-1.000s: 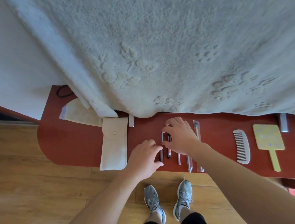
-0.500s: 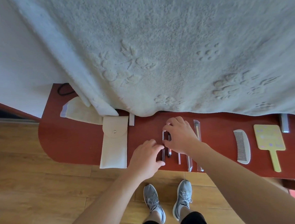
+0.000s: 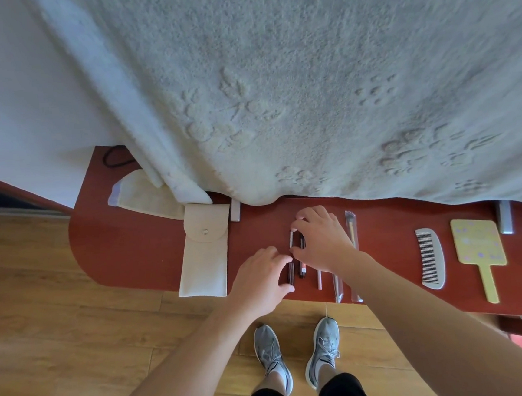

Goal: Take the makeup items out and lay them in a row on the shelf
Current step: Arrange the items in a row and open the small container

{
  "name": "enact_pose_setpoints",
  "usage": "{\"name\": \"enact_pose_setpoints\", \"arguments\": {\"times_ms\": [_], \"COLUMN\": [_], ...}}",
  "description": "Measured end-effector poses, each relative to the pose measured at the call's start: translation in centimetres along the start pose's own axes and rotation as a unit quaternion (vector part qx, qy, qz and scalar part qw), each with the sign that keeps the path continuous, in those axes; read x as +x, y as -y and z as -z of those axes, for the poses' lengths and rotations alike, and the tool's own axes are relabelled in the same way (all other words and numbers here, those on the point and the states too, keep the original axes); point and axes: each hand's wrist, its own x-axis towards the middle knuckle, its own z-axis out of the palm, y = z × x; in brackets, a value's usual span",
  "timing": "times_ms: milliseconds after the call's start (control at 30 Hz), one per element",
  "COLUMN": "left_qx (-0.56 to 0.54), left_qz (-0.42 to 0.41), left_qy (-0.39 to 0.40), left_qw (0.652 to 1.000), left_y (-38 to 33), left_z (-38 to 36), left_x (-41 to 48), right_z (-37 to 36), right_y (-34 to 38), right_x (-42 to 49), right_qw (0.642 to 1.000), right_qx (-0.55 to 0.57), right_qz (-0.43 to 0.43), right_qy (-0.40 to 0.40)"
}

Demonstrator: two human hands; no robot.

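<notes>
My right hand [image 3: 323, 243] pinches the slim tube [image 3: 291, 241] in its fingers, centre frame on the shelf [image 3: 138, 256]. My left hand [image 3: 259, 281] curls its fingers at the tube's lower end; grip indeterminate. The row reaches the near edge. Open shelf lies left of the pouch [image 3: 205, 259].

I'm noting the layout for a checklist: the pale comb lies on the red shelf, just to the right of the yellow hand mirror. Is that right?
Not quite. The head view shows the pale comb lying to the left of the yellow hand mirror, not to its right. Both do lie on the red shelf.
</notes>
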Motion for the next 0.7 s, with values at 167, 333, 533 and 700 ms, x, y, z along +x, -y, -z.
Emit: {"name": "enact_pose_setpoints", "arguments": {"times_ms": [167,333,533,700], "left_qx": [-0.001,-0.002,-0.001,0.003], "left_qz": [-0.001,0.0,0.005,0.006], "left_qy": [0.0,-0.001,0.003,0.001], "left_qw": [1.0,1.0,1.0,1.0], "left_y": [0.04,0.07,0.14,0.15], "left_z": [-0.04,-0.13,-0.03,-0.1], "left_x": [0.06,0.02,-0.01,-0.08], "right_z": [0.05,0.12,0.16,0.23], "right_y": [0.02,-0.01,-0.04,0.06], "right_x": [0.06,0.06,0.12,0.18], "right_qw": [1.0,1.0,1.0,1.0], "right_qx": [-0.001,-0.004,-0.007,-0.01], "right_qz": [-0.001,0.001,0.0,-0.003], "right_qy": [0.003,0.005,0.006,0.009]}}
